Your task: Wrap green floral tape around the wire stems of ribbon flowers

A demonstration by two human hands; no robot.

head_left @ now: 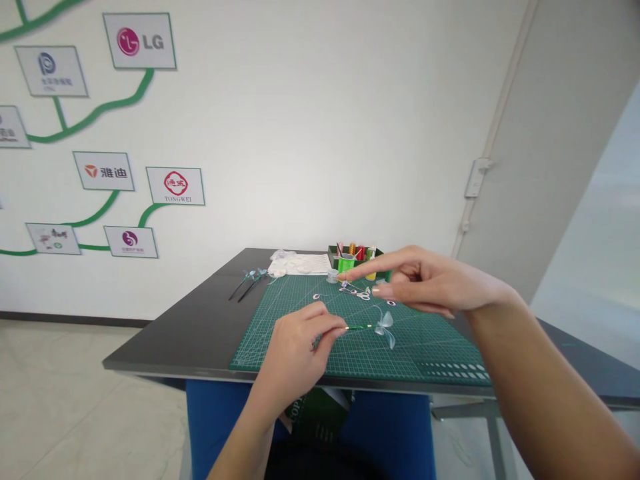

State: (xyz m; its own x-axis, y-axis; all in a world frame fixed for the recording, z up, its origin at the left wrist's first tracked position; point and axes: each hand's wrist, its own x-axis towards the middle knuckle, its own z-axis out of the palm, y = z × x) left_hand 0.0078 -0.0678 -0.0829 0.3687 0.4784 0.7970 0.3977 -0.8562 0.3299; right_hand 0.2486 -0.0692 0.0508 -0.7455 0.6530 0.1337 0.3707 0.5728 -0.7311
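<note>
My left hand (303, 340) pinches one end of a thin green stick with gold ends (357, 327) over the cutting mat. At the stick's far end sits a pale blue, see-through butterfly-like ornament (385, 327) with a thin curved wire. Up and to the right, my right hand (425, 279) hovers with its index finger stretched out and the thumb apart from it. Nothing shows between that finger and thumb. Behind the right fingertips lie small white-handled scissors (364, 295) and a small clear jar (333, 275).
The green cutting mat (295, 333) covers much of the dark table (195, 333). Two dark sticks with blue ornaments (250, 285) lie left. At the back are white patterned paper (313, 264), a bright green cup (345, 263) and a dark green organizer (332, 251).
</note>
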